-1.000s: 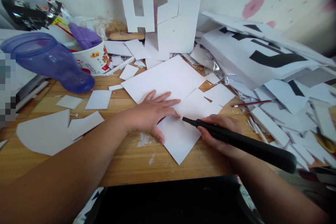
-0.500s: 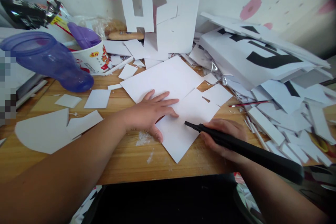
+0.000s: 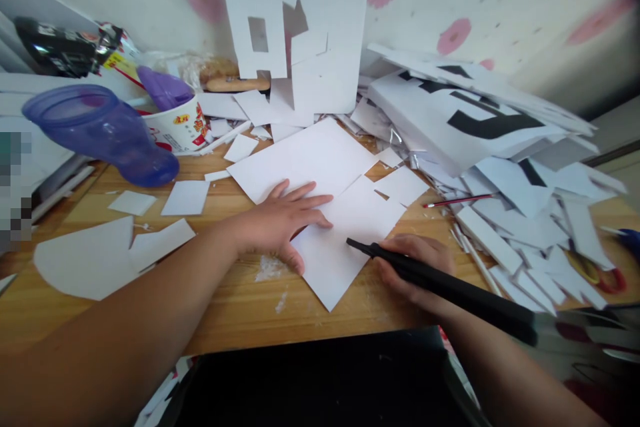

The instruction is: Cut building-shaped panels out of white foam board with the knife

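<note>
My left hand [image 3: 283,221] lies flat on a white board [image 3: 313,159], its fingers spread. The board rests at an angle on the wooden table [image 3: 240,313] and has notches cut at its right side. My right hand [image 3: 413,263] is closed round a long black tool [image 3: 450,288], whose narrow tip points left over the lower part of the board. Whether the tip touches the board I cannot tell.
A blue translucent vase-like container [image 3: 120,137] and a paper cup [image 3: 183,127] stand at the left. Behind the board a tall white cut-out panel [image 3: 330,73] leans upright. White scraps [image 3: 530,240], a red pencil [image 3: 457,201] and red-handled scissors [image 3: 613,280] lie at the right.
The whole view has shifted a little, showing more of the wall and the right side. Both hands keep nearly the same places over the board.
</note>
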A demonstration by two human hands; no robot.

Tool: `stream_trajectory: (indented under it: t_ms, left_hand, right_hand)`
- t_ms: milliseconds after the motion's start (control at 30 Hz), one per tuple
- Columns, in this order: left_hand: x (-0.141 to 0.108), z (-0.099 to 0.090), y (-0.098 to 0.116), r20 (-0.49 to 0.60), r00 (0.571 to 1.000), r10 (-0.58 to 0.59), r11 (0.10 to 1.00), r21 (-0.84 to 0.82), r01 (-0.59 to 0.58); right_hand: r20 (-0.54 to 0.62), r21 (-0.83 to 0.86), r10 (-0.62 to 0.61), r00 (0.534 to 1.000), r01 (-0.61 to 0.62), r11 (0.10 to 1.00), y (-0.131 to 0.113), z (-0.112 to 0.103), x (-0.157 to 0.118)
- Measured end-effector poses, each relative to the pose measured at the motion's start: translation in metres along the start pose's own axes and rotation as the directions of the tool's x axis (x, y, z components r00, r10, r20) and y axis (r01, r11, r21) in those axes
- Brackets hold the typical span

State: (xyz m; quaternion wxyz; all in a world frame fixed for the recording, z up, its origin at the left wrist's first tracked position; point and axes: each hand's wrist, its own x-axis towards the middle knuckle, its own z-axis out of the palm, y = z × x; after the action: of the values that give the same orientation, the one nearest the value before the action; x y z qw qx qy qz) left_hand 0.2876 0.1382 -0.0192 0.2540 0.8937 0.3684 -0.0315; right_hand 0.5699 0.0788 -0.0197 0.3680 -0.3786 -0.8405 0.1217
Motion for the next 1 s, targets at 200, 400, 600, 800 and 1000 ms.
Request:
stream_trajectory:
  t_ms: [200,400,600,800,1000]
  left_hand:
    - [-0.001,0.000,0.000,-0.020,1.000,0.007,1.000,0.007,-0.007]
    - [-0.003,-0.002,0.003,-0.007,1.000,0.007,1.000,0.017,-0.007]
    - [-0.006,-0.005,0.006,-0.007,1.000,-0.007,1.000,0.017,0.007]
    - [-0.010,-0.003,0.011,-0.217,0.973,-0.083,0.996,0.023,0.090]
    - [-0.037,-0.007,0.037,-0.431,0.866,-0.252,0.944,0.087,0.318]
  right_hand:
    - [-0.028,-0.018,0.012,1.000,-0.013,1.000,0.000,0.003,-0.003]
    - [-0.122,-0.017,0.016,0.992,-0.018,1.000,-0.009,-0.004,-0.015]
    - [-0.304,-0.165,0.173,0.937,-0.230,0.959,0.022,-0.036,-0.040]
    - [0.019,-0.492,0.212,0.977,-0.176,0.852,0.063,-0.064,-0.070]
    - [0.083,-0.621,0.273,0.959,-0.165,0.766,0.077,-0.064,-0.076]
